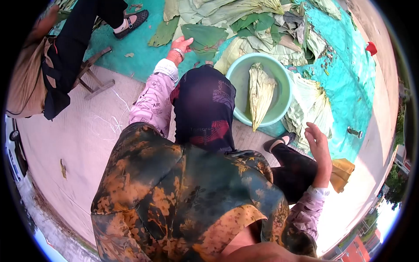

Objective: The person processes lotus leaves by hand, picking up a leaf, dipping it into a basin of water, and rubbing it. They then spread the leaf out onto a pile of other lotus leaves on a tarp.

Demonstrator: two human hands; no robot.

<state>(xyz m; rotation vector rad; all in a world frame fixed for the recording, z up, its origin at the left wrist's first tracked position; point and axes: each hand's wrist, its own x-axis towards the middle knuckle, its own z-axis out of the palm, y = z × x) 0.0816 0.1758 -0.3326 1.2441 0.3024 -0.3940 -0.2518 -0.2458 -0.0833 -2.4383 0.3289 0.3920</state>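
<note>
My left hand [181, 46], a bracelet at its wrist, reaches forward with fingers curled together at the edge of a broad dark green leaf [203, 36]. The exact grip on that leaf is partly hidden. My right hand [319, 142] is raised above the ground at the right, empty, fingers apart. Between my hands stands a pale green plastic basin [286, 97]. One folded, pleated yellowish leaf [260, 96] lies in it, its narrow end pointing toward me over the rim. Beside the basin, more pleated pale leaves [315, 109] are spread out.
A large heap of leaves [262, 26] covers part of the turquoise ground sheet [349, 83]. At the left, another person's leg [72, 48] and shoe [132, 24] are near a wooden stool [94, 76]. White string [115, 124] lies on the pavement. A metal cylinder [355, 132] rests far right.
</note>
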